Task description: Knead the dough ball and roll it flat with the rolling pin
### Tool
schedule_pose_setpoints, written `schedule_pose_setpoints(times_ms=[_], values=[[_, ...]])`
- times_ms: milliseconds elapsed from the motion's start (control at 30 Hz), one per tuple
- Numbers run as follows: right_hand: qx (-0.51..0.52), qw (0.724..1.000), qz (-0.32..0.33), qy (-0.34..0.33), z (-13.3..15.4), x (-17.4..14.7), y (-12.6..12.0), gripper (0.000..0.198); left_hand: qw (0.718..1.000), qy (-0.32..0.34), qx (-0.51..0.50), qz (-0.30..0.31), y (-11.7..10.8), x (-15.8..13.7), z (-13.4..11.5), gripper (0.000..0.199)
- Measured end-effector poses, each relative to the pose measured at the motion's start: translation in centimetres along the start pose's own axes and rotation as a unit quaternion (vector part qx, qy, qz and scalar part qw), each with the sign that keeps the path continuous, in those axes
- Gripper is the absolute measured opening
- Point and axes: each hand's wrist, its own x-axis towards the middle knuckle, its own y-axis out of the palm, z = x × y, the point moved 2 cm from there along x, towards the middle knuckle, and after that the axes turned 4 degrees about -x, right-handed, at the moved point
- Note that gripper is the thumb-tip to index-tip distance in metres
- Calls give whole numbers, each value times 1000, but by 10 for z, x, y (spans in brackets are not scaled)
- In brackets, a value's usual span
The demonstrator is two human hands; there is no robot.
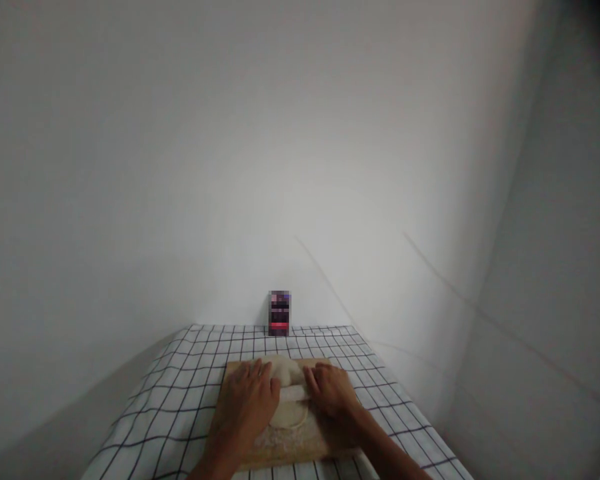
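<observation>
A pale rolling pin (295,393) lies crosswise over a sheet of dough (287,416) on a wooden board (280,455). My left hand (254,395) is closed over the pin's left part, its fingers pointing away from me. On the right part, my right hand (331,388) is curled over the pin, which shows only between the two hands. Beyond the pin the dough bulges up in a thick, smooth mound (281,369); its near part is flat with a rounded edge. Both ends of the pin are hidden under my hands.
The board rests on a table with a white cloth in a dark check (165,407). At the far edge a blurred dark device or box (279,313) stands upright against the white wall (240,167). Loose flour dusts the board's near part.
</observation>
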Motion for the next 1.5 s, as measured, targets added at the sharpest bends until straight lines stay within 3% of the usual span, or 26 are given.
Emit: schedule_pose_setpoints(times_ms=[167,300,467,667,900,1300,1500], values=[[7,1000,13,-19,-5,30,-8,64,997,-23,50,61,-4,10,2,43],[27,999,18,-41,-9,53,-8,58,996,3,51,79,-2,16,9,39],[73,993,10,-91,-19,65,0,41,998,11,47,27,3,10,5,37],[112,985,38,-122,-27,59,11,42,996,0,84,-18,6,6,-11,40],[99,990,14,-104,-27,31,10,48,996,18,71,-45,16,2,-13,37],[59,996,35,-63,-17,73,4,40,995,22,36,-95,26,6,-3,30],[68,996,25,-61,-24,51,11,39,988,11,71,-135,35,-3,-13,30]])
